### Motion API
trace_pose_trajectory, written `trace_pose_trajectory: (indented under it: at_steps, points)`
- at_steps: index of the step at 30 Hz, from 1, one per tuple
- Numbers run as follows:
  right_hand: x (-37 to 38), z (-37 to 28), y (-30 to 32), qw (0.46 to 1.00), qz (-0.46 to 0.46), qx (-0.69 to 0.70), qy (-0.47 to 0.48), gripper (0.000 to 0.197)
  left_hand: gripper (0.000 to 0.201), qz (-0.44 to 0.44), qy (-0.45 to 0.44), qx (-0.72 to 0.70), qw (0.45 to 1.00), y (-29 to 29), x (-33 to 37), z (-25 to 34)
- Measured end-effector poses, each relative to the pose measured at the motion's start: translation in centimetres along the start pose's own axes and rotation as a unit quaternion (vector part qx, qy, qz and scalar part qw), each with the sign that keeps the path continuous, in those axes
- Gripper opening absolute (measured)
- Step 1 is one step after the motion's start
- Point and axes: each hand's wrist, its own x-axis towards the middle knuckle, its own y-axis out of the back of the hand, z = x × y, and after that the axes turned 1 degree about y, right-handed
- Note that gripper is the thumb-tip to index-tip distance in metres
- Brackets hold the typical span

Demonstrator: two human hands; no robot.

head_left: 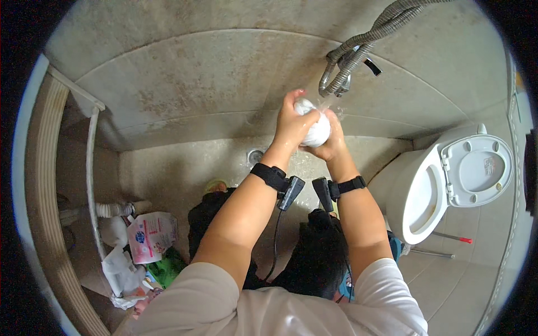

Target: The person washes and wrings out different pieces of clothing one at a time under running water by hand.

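Note:
A rounded white bundle [318,132], perhaps wet cloth, is held between my two hands beneath a metal tap [344,84]. Water runs from the tap onto it and splashes around my fingers. My left hand [291,125] grips the bundle from the left, thumb across its front and fingers partly hidden behind. On the other side, my right hand [333,140] is wrapped around its right and lower edge. A black strap with a small dark device sits on each wrist.
A grey flexible hose [386,27] loops over the tap. At right stands a white toilet [411,210], lid raised. Below my hands lies a round floor drain [255,157]. A pink-and-white package [154,237] and green bag [168,265] are at lower left, beside a white pipe [92,168].

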Motion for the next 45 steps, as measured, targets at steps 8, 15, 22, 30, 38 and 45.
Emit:
trace_pose_trajectory:
  at_steps: [8,15,22,30,38,45]
  points:
    - [-1.9,-3.8,0.3,0.806,0.036,-0.527,0.269,0.037,0.065,-0.141,0.418,-0.076,0.894,1.9,2.0,0.4]
    - [-1.7,-1.1,-2.6,0.699,0.054,-0.611,0.366,0.019,0.036,-0.107,0.351,-0.269,0.891,1.2,2.0,-2.0]
    - [2.1,-1.0,-0.2,0.845,0.119,-0.382,0.356,0.006,0.025,0.033,0.233,-0.200,0.951,-0.6,2.1,-3.1]
    - [3.8,-1.1,3.7,0.982,0.105,-0.076,0.138,0.017,0.030,0.085,0.084,0.092,0.989,-2.1,0.3,-2.7]
    - [1.9,-3.0,3.7,0.995,-0.094,0.041,-0.013,0.030,0.020,0.003,-0.277,0.299,0.913,-2.8,-2.8,0.8]
    - [2.7,-5.2,0.3,0.923,-0.211,-0.322,-0.001,0.012,0.021,0.007,-0.385,0.383,0.839,-2.3,-2.9,1.5]
